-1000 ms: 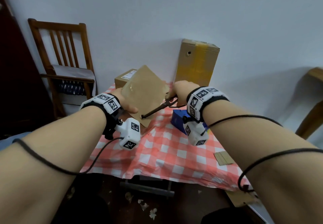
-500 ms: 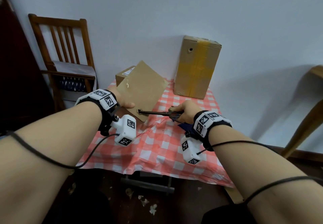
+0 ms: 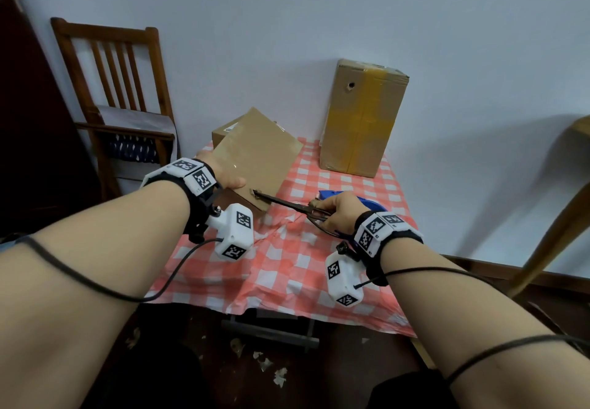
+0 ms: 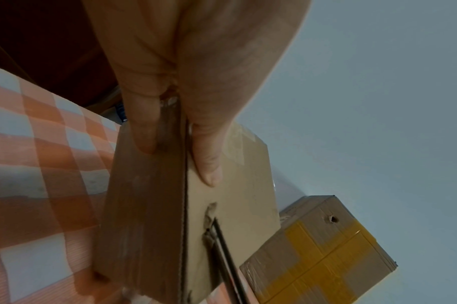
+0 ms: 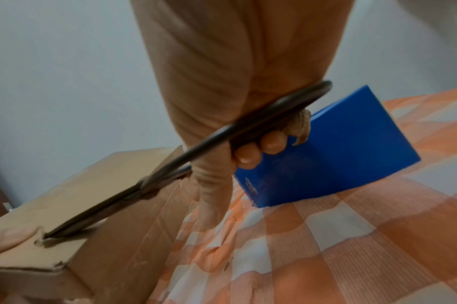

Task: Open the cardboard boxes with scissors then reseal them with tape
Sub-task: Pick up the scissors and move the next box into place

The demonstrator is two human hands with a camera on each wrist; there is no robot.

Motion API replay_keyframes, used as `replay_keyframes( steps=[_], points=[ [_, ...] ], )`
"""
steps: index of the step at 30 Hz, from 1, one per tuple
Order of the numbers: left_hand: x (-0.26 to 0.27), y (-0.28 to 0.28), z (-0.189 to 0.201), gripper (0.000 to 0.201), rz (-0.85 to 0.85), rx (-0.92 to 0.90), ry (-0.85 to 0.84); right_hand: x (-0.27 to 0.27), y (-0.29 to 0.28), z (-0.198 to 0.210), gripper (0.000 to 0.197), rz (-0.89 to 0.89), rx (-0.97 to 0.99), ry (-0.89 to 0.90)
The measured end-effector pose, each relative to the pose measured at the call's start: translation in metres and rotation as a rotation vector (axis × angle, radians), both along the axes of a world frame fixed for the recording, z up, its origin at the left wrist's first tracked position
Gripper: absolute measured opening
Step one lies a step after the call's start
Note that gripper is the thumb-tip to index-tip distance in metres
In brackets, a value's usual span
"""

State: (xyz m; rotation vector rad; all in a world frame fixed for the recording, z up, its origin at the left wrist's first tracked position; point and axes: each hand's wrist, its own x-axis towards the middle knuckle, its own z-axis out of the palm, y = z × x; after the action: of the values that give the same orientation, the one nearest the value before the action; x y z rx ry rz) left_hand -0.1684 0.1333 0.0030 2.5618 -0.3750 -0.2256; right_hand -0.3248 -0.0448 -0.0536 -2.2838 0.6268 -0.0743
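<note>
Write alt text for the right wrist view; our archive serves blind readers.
The right hand grips dark scissors whose tip pokes into the top of a cardboard box, beside the thumb of the left hand. A blue box lies behind on the checked tablecloth.

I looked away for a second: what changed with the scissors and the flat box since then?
The right hand dropped toward the table, swinging the scissors lower until their tip met the flat box near its front corner. The left hand kept gripping that box; the tall box stayed put.

Matt cardboard box w/ glossy tape; dark metal scissors; cloth tablecloth.
</note>
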Motion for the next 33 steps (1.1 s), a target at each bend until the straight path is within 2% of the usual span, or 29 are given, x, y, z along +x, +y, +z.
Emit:
replay_keyframes(
  steps=[2, 5, 7, 9, 12, 14, 17, 20, 22, 25, 28, 33],
  points=[
    [-0.002, 0.001, 0.002, 0.077, 0.004, -0.02, 0.005, -0.002, 0.003, 0.0, 0.039, 0.005, 0.012, 0.01],
    [-0.004, 0.002, 0.003, 0.073, 0.019, -0.026, 0.011, 0.0, 0.002, 0.012, 0.034, 0.043, -0.115, 0.042],
    [-0.005, 0.003, 0.003, 0.07, 0.017, -0.024, 0.006, 0.006, -0.001, 0.033, 0.034, 0.068, -0.295, 0.074],
    [-0.006, 0.005, 0.003, 0.07, 0.018, -0.014, 0.0, 0.015, 0.0, 0.062, 0.036, 0.116, -0.586, 0.148],
    [0.001, -0.002, -0.001, 0.086, 0.007, 0.055, -0.045, 0.029, 0.011, 0.103, 0.03, 0.184, -0.928, 0.19],
    [0.013, -0.011, -0.009, 0.102, -0.014, 0.093, -0.062, 0.045, 0.016, 0.115, 0.034, 0.249, -1.114, 0.152],
    [0.029, -0.019, -0.018, 0.108, -0.011, 0.1, -0.054, 0.058, 0.022, 0.122, 0.038, 0.277, -1.221, 0.124],
    [0.048, -0.022, -0.032, 0.117, -0.047, 0.106, -0.051, 0.054, 0.022, 0.123, 0.034, 0.313, -1.159, 0.15],
    [0.062, -0.022, -0.041, 0.116, -0.077, 0.113, -0.07, 0.045, 0.014, 0.115, 0.037, 0.285, -0.996, 0.22],
    [0.019, 0.003, -0.011, 0.092, -0.068, 0.075, -0.037, 0.028, 0.001, 0.085, 0.048, 0.197, -0.712, 0.22],
    [-0.007, 0.016, 0.004, 0.065, -0.068, 0.065, -0.046, 0.014, 0.0, 0.054, 0.041, 0.124, -0.492, 0.118],
    [-0.018, 0.022, 0.009, 0.068, -0.068, -0.015, -0.028, 0.01, 0.002, 0.032, 0.042, 0.094, -0.292, 0.036]
  ],
)
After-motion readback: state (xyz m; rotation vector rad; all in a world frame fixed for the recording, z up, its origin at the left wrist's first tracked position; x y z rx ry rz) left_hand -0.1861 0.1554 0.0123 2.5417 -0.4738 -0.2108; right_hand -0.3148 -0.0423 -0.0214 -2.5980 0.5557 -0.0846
